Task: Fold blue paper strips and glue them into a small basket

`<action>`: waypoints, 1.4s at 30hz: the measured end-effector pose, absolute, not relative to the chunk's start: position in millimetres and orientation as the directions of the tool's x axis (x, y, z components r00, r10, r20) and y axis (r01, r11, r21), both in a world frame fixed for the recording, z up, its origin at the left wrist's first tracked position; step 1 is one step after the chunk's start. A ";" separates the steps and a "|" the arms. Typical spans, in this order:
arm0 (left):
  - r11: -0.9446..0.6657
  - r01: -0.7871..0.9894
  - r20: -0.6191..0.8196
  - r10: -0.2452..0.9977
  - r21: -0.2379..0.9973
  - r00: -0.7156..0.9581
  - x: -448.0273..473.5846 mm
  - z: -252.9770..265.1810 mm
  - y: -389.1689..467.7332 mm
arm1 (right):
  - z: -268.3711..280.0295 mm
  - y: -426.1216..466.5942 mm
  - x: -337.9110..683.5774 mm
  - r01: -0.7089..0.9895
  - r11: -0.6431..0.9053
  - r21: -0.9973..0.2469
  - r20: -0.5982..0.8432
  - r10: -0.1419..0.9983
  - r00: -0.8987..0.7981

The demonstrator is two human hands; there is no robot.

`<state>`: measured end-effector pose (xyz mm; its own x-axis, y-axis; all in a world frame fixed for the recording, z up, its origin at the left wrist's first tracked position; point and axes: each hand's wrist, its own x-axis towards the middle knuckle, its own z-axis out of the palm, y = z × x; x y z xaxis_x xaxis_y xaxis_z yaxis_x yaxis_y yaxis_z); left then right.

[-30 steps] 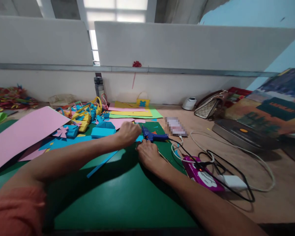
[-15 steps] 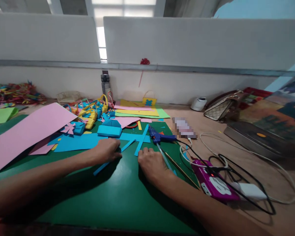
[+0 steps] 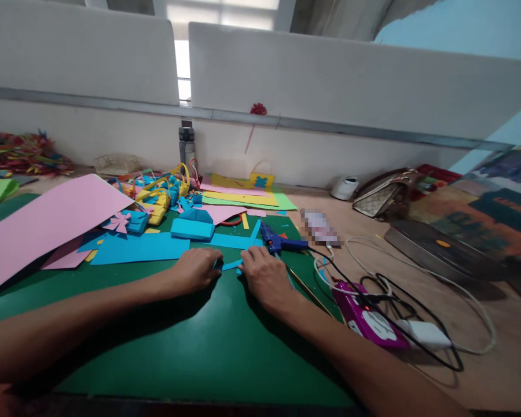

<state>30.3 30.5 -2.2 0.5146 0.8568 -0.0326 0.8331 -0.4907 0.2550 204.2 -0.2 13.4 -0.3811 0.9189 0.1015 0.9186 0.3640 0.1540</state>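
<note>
A narrow blue paper strip (image 3: 231, 266) spans the gap between my two hands, low over the green mat (image 3: 191, 341). Its left end is pinched in my left hand (image 3: 197, 270), fingers curled. My right hand (image 3: 265, 277) has its fingers bent down over the other end, which they partly hide. Just beyond my right hand lies a blue glue gun (image 3: 282, 240), close to another blue strip (image 3: 255, 233). A folded blue paper bag body (image 3: 193, 227) stands behind my left hand, by a flat blue sheet (image 3: 141, 249).
Pink card (image 3: 56, 214) covers the left side. Small finished paper bags (image 3: 156, 202) cluster behind it. On the right are a phone (image 3: 320, 227), a magenta power bank-like box (image 3: 369, 318) with tangled cables, and a dark case (image 3: 443, 249). A bottle (image 3: 186, 145) stands by the wall.
My right hand has moved up and left onto the strip's end. The strip, earlier slanting through my left hand, now stretches nearly level between both hands. The view has shifted slightly.
</note>
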 end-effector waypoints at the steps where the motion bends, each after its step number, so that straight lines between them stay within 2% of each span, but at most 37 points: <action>1: -0.498 0.827 -0.029 0.852 0.261 0.522 31.4 -2.1 29.9 | 12.6 1.9 205.1 0.920 0.366 0.142 0.111 0.918 -0.382; 13: -0.541 0.777 0.030 0.826 0.324 0.562 33.2 -11.0 26.5 | -5.7 9.8 213.9 0.899 0.430 -0.086 0.154 0.897 -0.414; 18: -0.593 0.752 0.062 0.795 0.286 0.604 32.6 -10.2 25.2 | 2.0 7.3 212.2 0.856 0.457 -0.242 0.253 0.881 -0.399; 22: -0.588 0.755 0.070 0.800 0.291 0.596 28.0 0.4 30.3 | 16.4 3.4 213.9 0.808 0.435 -0.397 0.401 0.874 -0.274; 25: -0.554 0.752 0.024 0.810 0.356 0.586 21.3 13.0 35.5 | 26.5 4.1 219.8 0.775 0.398 -0.491 0.475 0.868 -0.144; 27: -0.539 0.721 -0.011 0.797 0.436 0.603 17.6 19.3 37.1 | 30.2 6.7 223.1 0.685 0.381 -0.622 0.490 0.871 -0.039; 30: -0.479 0.624 -0.086 0.748 0.618 0.659 18.2 20.6 34.1 | 28.6 9.1 221.8 0.354 0.359 -0.863 0.410 0.909 0.077; 31: -0.439 0.581 -0.119 0.719 0.685 0.684 20.7 19.1 31.4 | 26.2 8.4 219.4 0.257 0.345 -0.903 0.369 0.928 0.049; 33: -0.369 0.486 -0.152 0.652 0.792 0.743 28.4 14.9 24.1 | 19.9 3.6 212.6 0.183 0.310 -0.933 0.290 0.948 -0.130; 35: -0.369 0.385 -0.097 0.604 0.846 0.791 37.0 11.0 16.4 | 13.4 -4.1 205.4 0.181 0.264 -0.947 0.180 0.907 -0.381; 37: -0.403 0.312 -0.021 0.584 0.861 0.811 43.1 8.3 11.3 | 9.7 -11.3 200.7 0.178 0.238 -0.955 0.114 0.846 -0.522; 39: -0.435 0.306 0.006 0.584 0.847 0.812 45.1 6.8 10.2 | 9.8 -14.5 199.9 0.184 0.281 -0.942 0.160 0.857 -0.490; 42: -0.432 0.373 -0.032 0.618 0.821 0.785 42.4 6.0 13.4 | 14.3 -10.6 204.3 0.219 0.304 -0.927 0.240 0.931 -0.276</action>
